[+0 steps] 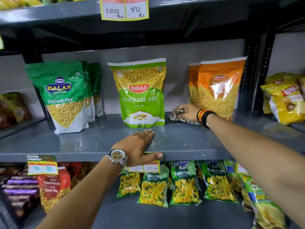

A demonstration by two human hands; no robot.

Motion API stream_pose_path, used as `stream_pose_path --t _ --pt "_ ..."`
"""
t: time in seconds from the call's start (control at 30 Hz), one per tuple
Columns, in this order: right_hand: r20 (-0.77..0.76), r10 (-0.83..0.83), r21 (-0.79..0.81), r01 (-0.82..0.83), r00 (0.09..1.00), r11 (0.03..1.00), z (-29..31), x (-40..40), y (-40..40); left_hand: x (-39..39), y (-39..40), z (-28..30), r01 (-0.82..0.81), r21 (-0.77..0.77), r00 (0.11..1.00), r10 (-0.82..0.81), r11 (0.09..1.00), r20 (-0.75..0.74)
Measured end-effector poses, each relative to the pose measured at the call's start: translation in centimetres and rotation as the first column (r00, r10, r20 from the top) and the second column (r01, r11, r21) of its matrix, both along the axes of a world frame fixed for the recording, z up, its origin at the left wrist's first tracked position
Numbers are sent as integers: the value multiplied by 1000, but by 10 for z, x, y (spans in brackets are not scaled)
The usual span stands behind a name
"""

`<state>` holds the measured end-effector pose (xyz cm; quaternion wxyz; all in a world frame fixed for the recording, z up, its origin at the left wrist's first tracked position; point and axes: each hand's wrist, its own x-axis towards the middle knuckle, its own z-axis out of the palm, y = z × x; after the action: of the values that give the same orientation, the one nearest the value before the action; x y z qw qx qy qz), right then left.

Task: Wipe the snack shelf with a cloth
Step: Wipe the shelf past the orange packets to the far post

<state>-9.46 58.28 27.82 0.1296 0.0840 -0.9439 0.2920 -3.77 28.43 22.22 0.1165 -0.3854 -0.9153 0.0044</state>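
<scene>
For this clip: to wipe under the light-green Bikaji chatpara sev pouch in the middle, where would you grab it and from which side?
Pinch the flat white sealed strip along the top of the chatpara sev pouch, coming from the front and above. It stands upright and the top edge is free, while the right hand with the cloth crowds its lower right.

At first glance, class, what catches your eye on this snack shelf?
The bright green Bikaji chatpara sev bag stands upright mid-shelf. Right of it, the right hand presses a cloth onto the grey shelf, before the orange Bikaji bags. The left hand lies flat on the front edge.
</scene>
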Motion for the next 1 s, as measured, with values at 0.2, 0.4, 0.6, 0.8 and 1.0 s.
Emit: stream_pose_path --t 0.2,0.4,0.6,0.8,1.0 --pt "-22 130 81 -128 991 988 -18 33 -31 6 0 2 18 1 1000 -18 1000 -6" --pt "51 241 78 -245 969 966 -6 100 -30 4 1 2 -7 7 1000 7 1000 11" --pt "1 182 50 -182 983 982 2 52 -56 2 -1 -1 -12 11 1000 12 1000 0" --pt "106 195 53 -201 975 978 -6 63 -56 1 -1 -1 -14 17 1000 14 1000 -2" --pt "172 210 17 -216 963 976 13 101 -14 -4 0 -2 -10 12 1000 10 1000 -10"
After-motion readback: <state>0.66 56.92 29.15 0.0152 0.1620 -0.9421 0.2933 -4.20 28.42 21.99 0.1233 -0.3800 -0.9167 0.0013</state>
